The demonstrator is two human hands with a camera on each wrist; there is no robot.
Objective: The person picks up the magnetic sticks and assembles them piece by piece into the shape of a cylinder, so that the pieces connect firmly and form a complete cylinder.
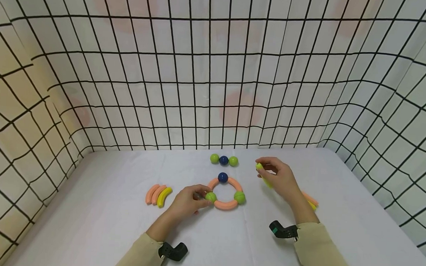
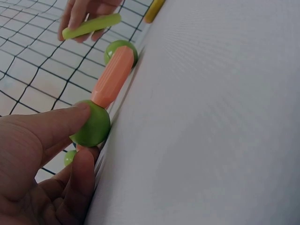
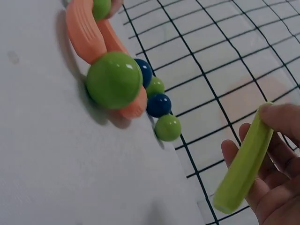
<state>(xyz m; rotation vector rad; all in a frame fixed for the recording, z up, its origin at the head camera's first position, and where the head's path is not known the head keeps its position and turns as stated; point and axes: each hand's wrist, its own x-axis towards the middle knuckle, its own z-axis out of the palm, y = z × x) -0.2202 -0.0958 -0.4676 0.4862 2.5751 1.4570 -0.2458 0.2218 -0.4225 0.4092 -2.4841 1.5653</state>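
Observation:
A ring of curved peach pieces [image 1: 225, 205] joined by balls lies on the white table. A dark blue ball [image 1: 223, 177] forms its far point, and a green ball [image 1: 239, 197] sits at its right. My left hand [image 1: 185, 202] pinches the ring's left green ball [image 2: 92, 124] between thumb and fingers. To the right of the ring and above the table, my right hand [image 1: 281, 178] holds a curved yellow-green stick [image 3: 244, 164] near one end, its other end free. The palm side of the left hand is partly hidden in the head view.
Behind the ring, two green balls [image 1: 214, 158] flank a blue one [image 1: 224, 160]. Two peach pieces [image 1: 152, 194] and a yellow one [image 1: 164, 197] lie at left. More curved pieces [image 1: 310, 199] are partly covered by the right forearm. Black mesh [image 1: 208, 84] stands around the table's back and sides.

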